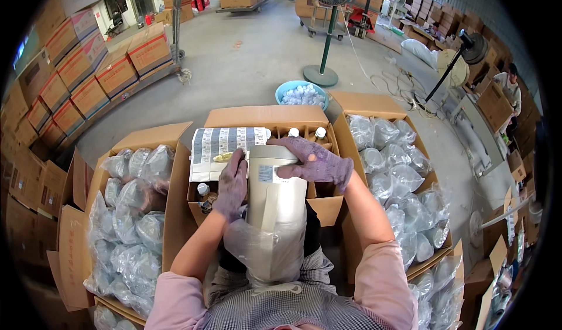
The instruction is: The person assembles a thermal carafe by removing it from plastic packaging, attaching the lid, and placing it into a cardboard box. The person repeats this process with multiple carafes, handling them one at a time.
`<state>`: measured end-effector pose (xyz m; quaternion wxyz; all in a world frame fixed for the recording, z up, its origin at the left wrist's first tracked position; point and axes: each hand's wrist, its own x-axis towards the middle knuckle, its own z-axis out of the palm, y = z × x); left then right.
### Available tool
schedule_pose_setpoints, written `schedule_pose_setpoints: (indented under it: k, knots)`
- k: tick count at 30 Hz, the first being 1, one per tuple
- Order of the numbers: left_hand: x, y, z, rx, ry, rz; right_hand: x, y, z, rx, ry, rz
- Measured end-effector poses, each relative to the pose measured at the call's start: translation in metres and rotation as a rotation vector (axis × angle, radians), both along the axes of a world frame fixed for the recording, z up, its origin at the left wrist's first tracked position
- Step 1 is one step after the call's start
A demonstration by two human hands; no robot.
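Observation:
A tall silver-beige jug [263, 204] with a long side handle stands upright against my lap, its lower part wrapped in a clear plastic bag [257, 251]. My right hand [316, 163], in a purple-grey glove, grips its top, with the thumb by a small label [267, 173] on the wall. Along the jug's left side presses my left hand [233, 183], gloved alike, steadying it; part of its grip is hidden. Just left of that hand, a sheet of labels [225, 142] lies over the middle carton with a small yellowish piece [222, 156] on it.
The divided middle carton [269, 116] holds several white-capped items. Open cartons of plastic-wrapped items flank me on the left [182, 172] and right [366, 103]. Beyond stand a blue basin [285, 87] of pale crumpled pieces and a green-based fan [320, 76]. Another person [508, 96] is at far right.

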<state>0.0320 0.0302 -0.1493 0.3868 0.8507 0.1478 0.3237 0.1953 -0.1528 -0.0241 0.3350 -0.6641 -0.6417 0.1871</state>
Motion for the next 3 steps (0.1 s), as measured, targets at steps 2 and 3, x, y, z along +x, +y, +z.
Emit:
schedule_pose_setpoints:
  k: [2, 3]
  knots:
    - [-0.032, -0.059, 0.052, -0.147, 0.063, -0.075, 0.008, -0.005, -0.009, -0.036, -0.052, -0.096]
    - [-0.046, -0.066, 0.049, -0.163, 0.089, -0.076, 0.005, -0.006, -0.012, -0.064, -0.065, -0.136]
